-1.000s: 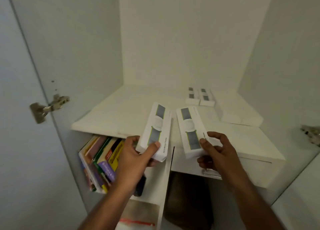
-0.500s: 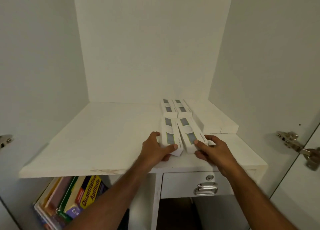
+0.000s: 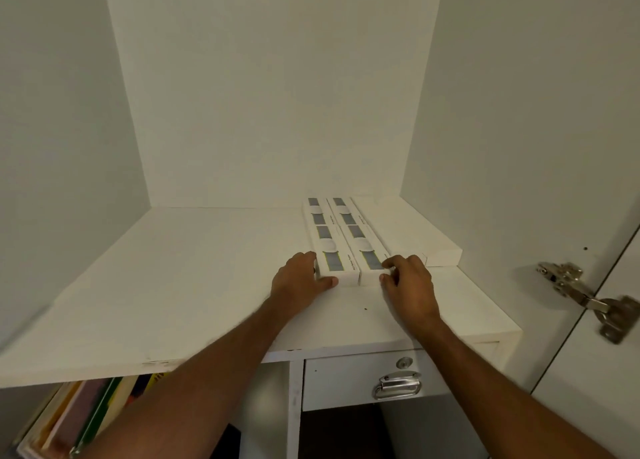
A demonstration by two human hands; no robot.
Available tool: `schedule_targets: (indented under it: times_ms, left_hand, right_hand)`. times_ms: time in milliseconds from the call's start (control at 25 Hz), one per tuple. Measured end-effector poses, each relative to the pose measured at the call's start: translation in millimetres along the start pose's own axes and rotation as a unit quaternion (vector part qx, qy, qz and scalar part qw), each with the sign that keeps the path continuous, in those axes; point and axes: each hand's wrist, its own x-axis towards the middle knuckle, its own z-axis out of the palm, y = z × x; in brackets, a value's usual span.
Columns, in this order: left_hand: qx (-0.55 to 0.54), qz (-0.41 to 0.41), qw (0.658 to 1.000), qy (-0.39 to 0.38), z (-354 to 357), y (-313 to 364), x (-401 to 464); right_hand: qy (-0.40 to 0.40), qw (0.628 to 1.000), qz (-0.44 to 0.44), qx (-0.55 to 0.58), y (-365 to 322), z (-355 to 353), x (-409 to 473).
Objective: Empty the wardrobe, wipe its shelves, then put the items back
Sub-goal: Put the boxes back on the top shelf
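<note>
At centre frame on the shelf (image 3: 194, 285), our left hand (image 3: 298, 278) and right hand (image 3: 408, 282) pinch two boxes (image 3: 334, 261); shoving harder could skew the rear pair (image 3: 329, 216).

Two boxes side by side on the shelf (image 3: 173, 285): my left hand (image 3: 300, 278) on the near end of the left box (image 3: 334, 250), my right hand (image 3: 408, 282) on the right box (image 3: 367, 247). Two more boxes (image 3: 329, 211) directly behind them. Flat box (image 3: 408, 230) right of my right hand. Drawer (image 3: 349, 379) below it, books (image 3: 86, 417) under the shelf, lower left.
</note>
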Motion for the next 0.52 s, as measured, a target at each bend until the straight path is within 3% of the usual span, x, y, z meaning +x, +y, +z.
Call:
schedule_targets:
  times_ms: [400, 520]
  left_hand:
    - [0.069, 0.028, 0.997, 0.018, 10.9, -4.4, 7.2]
    - [0.039, 0.016, 0.999, -0.003, 8.4, -2.9, 3.8]
  right_hand:
    - [0.003, 0.999, -0.020, -0.028, 10.2, 10.2, 8.8]
    - [0.002, 1.000, 0.016, 0.022, 5.3, 2.9, 1.4]
